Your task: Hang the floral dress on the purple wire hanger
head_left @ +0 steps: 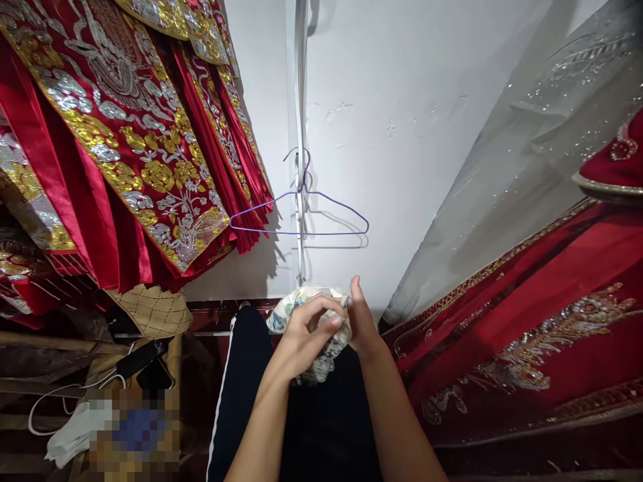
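A: Start at the left. What hangs there?

B: Red embroidered garments (125,134), heavy with gold and silver thread, fall in pleats against the white wall (426,100). Below them sits a quilted beige cushion (153,309), and lower still a dark phone (143,358) with a white cable (60,395) on a cluttered wooden surface.

A: And the middle?

B: A purple wire hanger (301,221) hangs bare on a white pipe (300,134). Just under it, over the person's dark trousers (241,375), both hands meet on a small floral cloth bundle (321,335).

A: How do the hands sit on it?

B: The left hand (301,338) curls over the front of the bundle, fingers bent and pinched on the fabric. The right hand (362,321) presses the bundle's right side, thumb raised; it looks to be gripping an edge, though the cloth hides most of its fingers, so I cannot be sure.

A: What would make this handling go well?

B: I'd judge that keeping the bundle low over the lap helps, with one hand anchoring while the other works the loose edge. Soft cloth slips, so short pinches near the fold should hold better than a wide grab.

A: The right side?

B: More red embroidered fabric (527,335) spreads out, with a clear plastic cover (527,134) above it.
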`<state>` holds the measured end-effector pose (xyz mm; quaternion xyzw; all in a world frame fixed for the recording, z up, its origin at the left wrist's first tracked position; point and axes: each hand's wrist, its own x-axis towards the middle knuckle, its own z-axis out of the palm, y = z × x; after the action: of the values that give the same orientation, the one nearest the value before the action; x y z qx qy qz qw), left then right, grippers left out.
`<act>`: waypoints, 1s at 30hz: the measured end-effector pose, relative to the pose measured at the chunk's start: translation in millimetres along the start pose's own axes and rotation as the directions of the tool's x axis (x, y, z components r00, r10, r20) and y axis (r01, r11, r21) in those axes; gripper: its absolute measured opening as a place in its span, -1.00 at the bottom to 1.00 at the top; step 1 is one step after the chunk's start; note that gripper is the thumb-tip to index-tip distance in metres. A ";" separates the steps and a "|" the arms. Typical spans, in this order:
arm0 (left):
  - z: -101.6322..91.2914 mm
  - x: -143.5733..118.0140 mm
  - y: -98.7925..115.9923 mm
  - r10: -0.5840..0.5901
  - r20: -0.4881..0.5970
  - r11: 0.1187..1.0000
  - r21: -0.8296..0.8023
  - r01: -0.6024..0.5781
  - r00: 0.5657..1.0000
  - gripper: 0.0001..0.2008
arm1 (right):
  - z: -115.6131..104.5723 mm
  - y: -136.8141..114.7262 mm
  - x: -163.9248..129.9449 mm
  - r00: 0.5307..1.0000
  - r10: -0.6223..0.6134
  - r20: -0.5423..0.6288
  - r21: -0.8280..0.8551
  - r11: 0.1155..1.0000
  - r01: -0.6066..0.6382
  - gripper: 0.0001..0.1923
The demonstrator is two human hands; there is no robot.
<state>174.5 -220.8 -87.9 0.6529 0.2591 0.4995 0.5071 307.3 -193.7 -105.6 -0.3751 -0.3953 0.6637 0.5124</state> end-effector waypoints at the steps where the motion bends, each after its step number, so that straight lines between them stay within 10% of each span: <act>1: -3.3 3.5 7.1 0.046 0.020 0.997 0.064 -0.047 0.999 -0.78 | 2.8 -5.0 2.9 1.000 -0.007 -0.018 0.008 1.000 0.007 -0.25; 7: -47.1 55.1 21.7 0.277 0.041 0.920 0.275 -0.278 0.960 -0.59 | 9.1 -25.5 30.0 0.995 -0.020 0.103 0.071 0.997 0.013 -0.68; 12: -84.0 66.5 -21.9 -0.092 0.316 0.962 0.272 0.002 0.944 -0.41 | -2.6 -52.4 30.3 0.893 0.242 0.380 -0.265 0.953 -0.145 -0.80; 15: -107.3 50.7 -34.7 -0.262 0.397 0.863 0.504 0.030 0.880 -0.45 | -20.1 -78.6 31.0 0.781 0.380 0.495 -0.615 0.788 0.006 -0.84; 19: -153.6 34.7 -21.1 -0.327 0.299 0.554 0.829 -0.075 0.897 -0.51 | -48.2 -105.1 63.6 0.918 -0.112 0.380 -0.720 0.588 0.370 -0.80; 21: -176.2 33.2 -10.0 -0.348 0.202 0.414 0.909 -0.043 0.916 -0.56 | -57.4 -108.0 90.7 0.894 -0.376 0.246 -0.720 0.547 0.428 -0.57; 24: -197.8 35.6 4.6 -0.317 0.102 0.264 0.964 -0.016 0.943 -0.63 | -59.9 -99.5 128.5 0.872 -0.449 0.198 -0.706 0.552 0.444 -0.29; 30: -202.1 40.4 37.5 -0.199 0.068 0.156 0.987 -0.037 0.978 -0.68 | -64.5 -77.1 152.5 0.836 -0.408 0.366 -0.732 0.428 0.530 -0.43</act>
<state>-1.8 -118.3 -40.2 0.8528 0.5076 0.1223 0.0105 365.6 -23.2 -75.9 -0.3957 -0.7746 0.2610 0.4187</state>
